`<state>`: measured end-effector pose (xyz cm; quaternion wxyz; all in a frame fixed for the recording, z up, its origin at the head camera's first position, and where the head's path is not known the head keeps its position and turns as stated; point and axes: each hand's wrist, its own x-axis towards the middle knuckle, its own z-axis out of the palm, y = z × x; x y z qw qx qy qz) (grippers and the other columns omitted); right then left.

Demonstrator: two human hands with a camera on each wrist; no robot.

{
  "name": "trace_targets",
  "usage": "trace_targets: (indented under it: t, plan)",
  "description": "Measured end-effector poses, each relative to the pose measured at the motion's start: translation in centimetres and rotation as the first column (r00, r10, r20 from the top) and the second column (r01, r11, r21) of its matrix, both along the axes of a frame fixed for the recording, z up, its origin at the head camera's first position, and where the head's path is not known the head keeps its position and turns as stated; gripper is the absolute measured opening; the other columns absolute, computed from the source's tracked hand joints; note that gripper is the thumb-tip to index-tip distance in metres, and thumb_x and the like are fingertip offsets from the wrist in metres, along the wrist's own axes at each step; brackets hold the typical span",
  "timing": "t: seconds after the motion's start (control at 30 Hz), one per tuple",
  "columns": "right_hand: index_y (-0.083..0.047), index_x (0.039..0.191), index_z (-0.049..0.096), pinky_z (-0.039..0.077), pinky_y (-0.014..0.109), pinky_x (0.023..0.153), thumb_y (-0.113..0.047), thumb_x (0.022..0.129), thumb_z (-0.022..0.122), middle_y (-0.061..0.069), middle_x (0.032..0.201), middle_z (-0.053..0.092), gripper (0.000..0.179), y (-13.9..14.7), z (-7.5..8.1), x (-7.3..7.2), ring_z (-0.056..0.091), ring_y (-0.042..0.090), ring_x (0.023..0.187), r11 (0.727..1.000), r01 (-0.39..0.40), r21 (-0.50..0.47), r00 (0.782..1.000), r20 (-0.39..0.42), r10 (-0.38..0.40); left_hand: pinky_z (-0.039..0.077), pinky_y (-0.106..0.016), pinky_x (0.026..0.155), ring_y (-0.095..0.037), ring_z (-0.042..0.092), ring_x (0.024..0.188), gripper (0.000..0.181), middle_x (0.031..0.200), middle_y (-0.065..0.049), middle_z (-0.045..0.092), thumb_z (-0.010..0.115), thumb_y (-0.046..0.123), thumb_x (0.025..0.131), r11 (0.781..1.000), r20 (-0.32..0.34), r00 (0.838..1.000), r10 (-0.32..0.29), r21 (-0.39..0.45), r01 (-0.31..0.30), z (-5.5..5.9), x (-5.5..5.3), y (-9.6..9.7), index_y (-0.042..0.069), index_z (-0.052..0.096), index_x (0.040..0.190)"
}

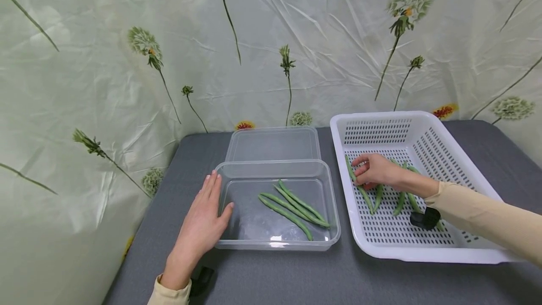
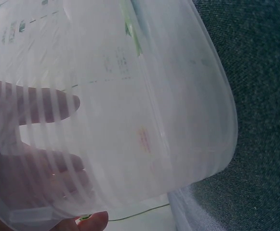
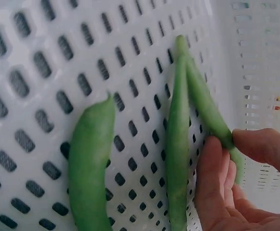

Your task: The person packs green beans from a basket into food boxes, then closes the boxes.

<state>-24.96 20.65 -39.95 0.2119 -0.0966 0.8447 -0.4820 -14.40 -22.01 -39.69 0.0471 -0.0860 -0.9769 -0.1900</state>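
Observation:
My right hand (image 1: 378, 171) reaches into the white perforated basket (image 1: 345, 201). In the right wrist view its thumb and fingers pinch a green bean (image 3: 206, 103) near the basket's side wall. Beside it lie another green bean (image 3: 178, 144) and a thicker one (image 3: 91, 166). With fingers straight, my left hand (image 1: 202, 220) rests against the left side of a clear plastic container (image 1: 275, 245). Several green beans (image 1: 292, 208) lie together on the right of that container's floor. The left wrist view shows the left fingers (image 2: 48, 103) blurred through the clear wall (image 2: 115, 110).
Behind the container lies a clear lid (image 1: 273, 144). All stand on a grey cloth-covered table (image 1: 271, 276). A flower-printed curtain (image 1: 254, 84) hangs at the back and left. More green beans (image 1: 400, 201) lie in the basket under the right forearm.

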Motion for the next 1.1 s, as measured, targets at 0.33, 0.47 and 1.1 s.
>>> trace_targets:
  t: [0.33, 0.47, 1.1]
  plan:
    - [0.017, 0.133, 0.043, 0.059, 0.041, 0.073, 0.001, 0.086, 0.064, 0.022, 0.108, 0.053, 0.054, 0.5, 0.6, 0.0, 0.062, 0.021, 0.085, 0.999, 0.0, -0.049, 0.999, -0.039, -0.002, 0.016, -0.057, 0.115, -0.03, 0.006, 0.15, 0.075, 0.163, -0.017, 0.01, 0.058, 0.027, 0.099, 1.0, -0.011, 1.0, -0.002, -0.007, 0.002, -0.1, 0.1, 0.0, -0.003, 0.018, 0.155]
    - [0.015, 0.137, 0.038, 0.059, 0.042, 0.072, 0.001, 0.088, 0.063, 0.032, 0.12, 0.051, 0.057, 1.0, 1.2, -0.1, 0.066, 0.026, 0.09, 0.994, -0.004, -0.108, 0.999, -0.052, -0.002, 0.015, -0.055, 0.116, -0.03, 0.006, 0.15, 0.075, 0.163, -0.017, 0.01, 0.058, 0.028, 0.099, 1.0, -0.015, 1.0, -0.004, -0.016, 0.004, -0.1, 0.1, 0.0, -0.003, 0.018, 0.155]
    - [0.002, 0.138, 0.046, 0.059, 0.045, 0.065, -0.015, 0.095, 0.068, 0.024, 0.114, 0.063, 0.051, 0.4, 5.8, 1.5, 0.069, 0.02, 0.082, 0.982, -0.001, -0.187, 0.987, -0.158, -0.029, 0.014, -0.055, 0.116, -0.031, 0.006, 0.149, 0.074, 0.163, -0.018, 0.011, 0.057, 0.028, 0.099, 1.0, -0.016, 1.0, -0.008, -0.022, 0.007, -0.1, 0.1, -0.1, -0.004, 0.019, 0.155]
